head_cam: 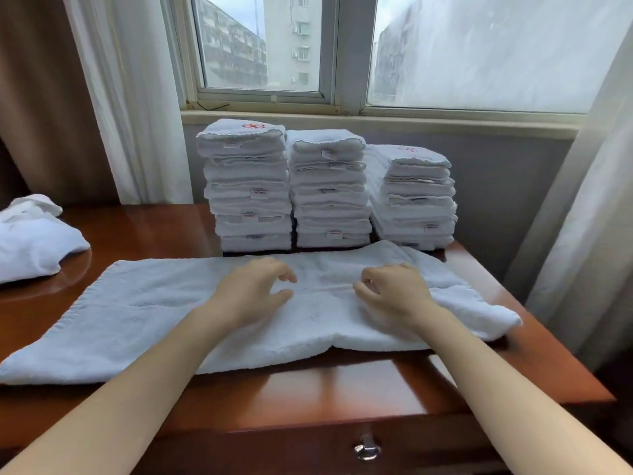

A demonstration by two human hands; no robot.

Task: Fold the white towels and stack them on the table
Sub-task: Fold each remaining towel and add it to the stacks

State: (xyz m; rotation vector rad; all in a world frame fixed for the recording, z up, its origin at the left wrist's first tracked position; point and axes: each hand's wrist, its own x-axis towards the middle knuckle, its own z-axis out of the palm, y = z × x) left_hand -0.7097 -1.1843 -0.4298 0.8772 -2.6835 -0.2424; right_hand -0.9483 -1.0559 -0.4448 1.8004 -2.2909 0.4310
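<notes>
- The left hand (253,289) is sitting low over the middle of the spread towel (144,313), fingers loosely curled and thumb standing apart from them, with nothing caught between.
- The right hand (394,293) is lying near it, the two hands not touching. Its fingertips are curling down onto the cloth, and whether they are pinching it cannot be told.
- The spread towel is lying lengthwise across the front of the wooden surface (308,389), its right end doubled over into a thicker layer.
- Behind it, folded white towels are standing in three piles side by side under the window (260,46): the left stack (248,186) tallest, the middle stack (329,190) lower, the right stack (416,200) lowest.
- A crumpled towel heap (30,238) is lying at the far left.
- A drawer handle (367,449) is showing below the front edge.
</notes>
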